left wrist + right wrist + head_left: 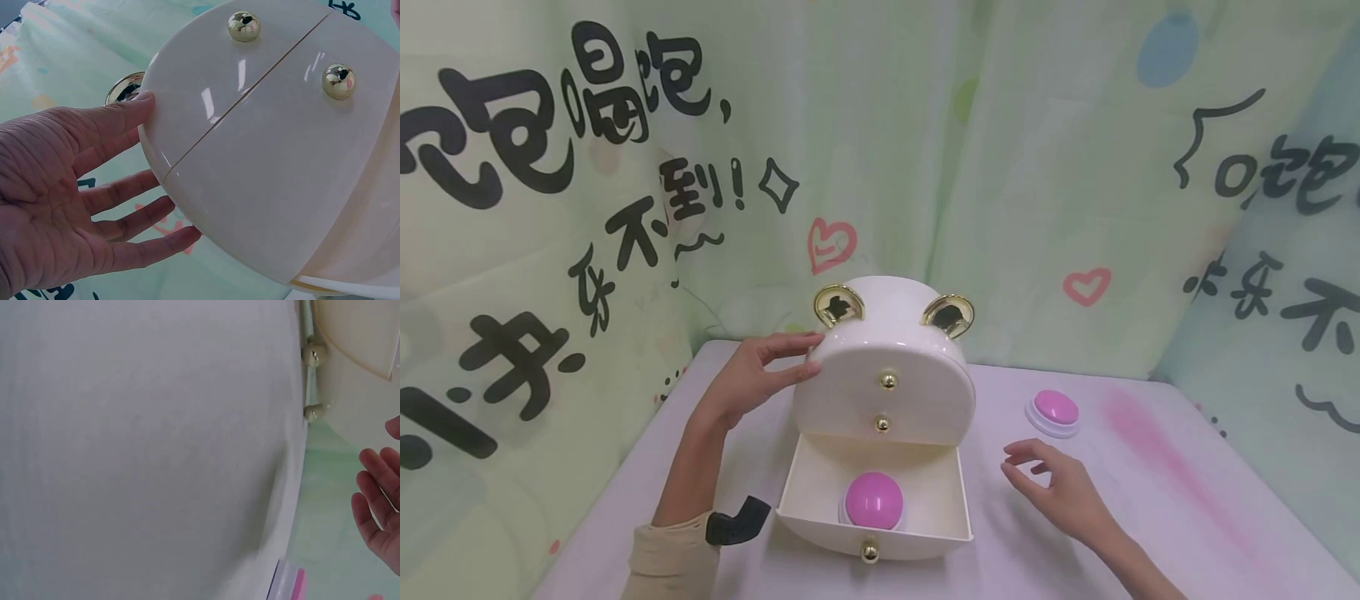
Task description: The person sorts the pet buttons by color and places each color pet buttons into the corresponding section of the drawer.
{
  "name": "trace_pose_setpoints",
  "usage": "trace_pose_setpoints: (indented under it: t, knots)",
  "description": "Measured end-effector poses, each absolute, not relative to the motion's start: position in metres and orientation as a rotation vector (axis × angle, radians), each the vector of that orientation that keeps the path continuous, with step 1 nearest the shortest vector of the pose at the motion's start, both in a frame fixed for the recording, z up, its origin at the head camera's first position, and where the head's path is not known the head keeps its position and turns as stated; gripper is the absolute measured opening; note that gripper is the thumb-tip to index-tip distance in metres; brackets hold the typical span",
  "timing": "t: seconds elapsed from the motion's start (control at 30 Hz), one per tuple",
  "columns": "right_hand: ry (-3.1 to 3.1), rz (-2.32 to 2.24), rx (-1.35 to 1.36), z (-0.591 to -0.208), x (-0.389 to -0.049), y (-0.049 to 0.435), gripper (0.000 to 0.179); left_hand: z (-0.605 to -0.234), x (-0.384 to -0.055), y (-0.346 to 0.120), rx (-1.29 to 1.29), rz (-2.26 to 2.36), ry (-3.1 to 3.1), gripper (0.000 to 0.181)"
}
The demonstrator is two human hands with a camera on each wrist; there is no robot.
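Observation:
A white rounded drawer box (842,400) with gold-rimmed ears and gold knobs stands on the table. Its bottom drawer (932,500) is pulled out, and a pink domed button with a white base (874,501) lies inside. My left hand (748,379) rests thumb and fingertips against the box's left side; the left wrist view shows the fingers (134,219) spread along its edge. Over the table to the right of the box hovers my right hand (1063,492), fingers loosely bent and holding nothing. Beyond it sits a second pink button on a white base (1055,410).
The table (1030,558) has a pink smear (1157,450) on its right part. Pale green curtains (1037,167) with black writing and hearts hang behind and on both sides. A black strap (737,521) is on the left wrist.

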State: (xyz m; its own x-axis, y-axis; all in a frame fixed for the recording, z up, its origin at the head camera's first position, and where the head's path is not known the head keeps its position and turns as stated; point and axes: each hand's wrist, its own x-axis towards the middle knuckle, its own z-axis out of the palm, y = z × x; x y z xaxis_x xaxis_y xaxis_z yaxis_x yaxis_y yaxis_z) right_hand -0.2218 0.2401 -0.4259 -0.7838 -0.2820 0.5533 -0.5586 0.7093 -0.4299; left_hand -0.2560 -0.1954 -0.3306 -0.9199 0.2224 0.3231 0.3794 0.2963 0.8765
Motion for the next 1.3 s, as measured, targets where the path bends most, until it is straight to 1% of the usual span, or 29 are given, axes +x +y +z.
trace_pose_setpoints:
  t: [0.17,0.63,0.87,1.3]
  knots:
    - [-2.507,0.824,0.566,-0.434,-0.235,0.254,0.021,-0.33,-0.255,-0.197,-0.552,-1.686,-2.422,0.048]
    - [-2.591,0.798,0.432,-0.441,-0.27,0.284,0.019,-0.332,-0.253,-0.201,-0.523,-1.662,-2.427,0.048]
    - [-2.647,0.774,0.394,-0.439,-0.278,0.297,0.025,-0.333,-0.255,-0.2,-0.543,-1.659,-2.409,0.047]
    - [-2.72,0.779,0.221,-0.44,-0.287,0.327,0.031,-0.332,-0.257,-0.196,-0.552,-1.667,-2.415,0.047]
